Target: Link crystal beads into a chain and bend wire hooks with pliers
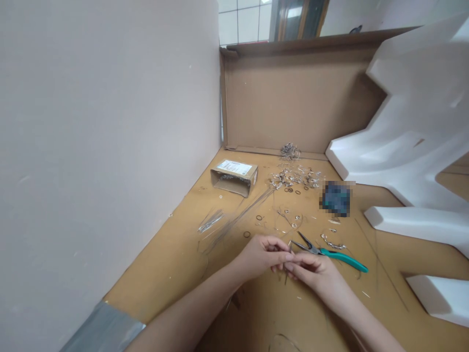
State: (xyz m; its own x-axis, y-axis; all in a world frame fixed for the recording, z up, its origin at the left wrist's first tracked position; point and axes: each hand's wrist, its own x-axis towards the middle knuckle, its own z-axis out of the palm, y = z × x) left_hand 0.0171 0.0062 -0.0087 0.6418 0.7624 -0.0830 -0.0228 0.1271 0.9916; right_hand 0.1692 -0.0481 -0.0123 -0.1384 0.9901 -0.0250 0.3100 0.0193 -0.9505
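My left hand (266,256) and my right hand (313,271) meet fingertip to fingertip above the table. Both are closed in a pinch on a short thin wire (286,279), whose end pokes out below the fingers; its middle is hidden by them. Just behind my right hand lie needle-nose pliers (339,255) with green handles and parted jaws. A small linked metal chain (332,243) rests beyond the pliers. Dark rings (246,234) and small bits of bent wire are scattered past my left hand.
An open cardboard box (234,177) lies on its side, near straight wires (210,221). Piles of small metal pieces (293,177) sit farther back. A blurred dark item (335,198) is at right. White foam (403,220), a cardboard wall (286,98) and a pale panel (110,122) surround the table.
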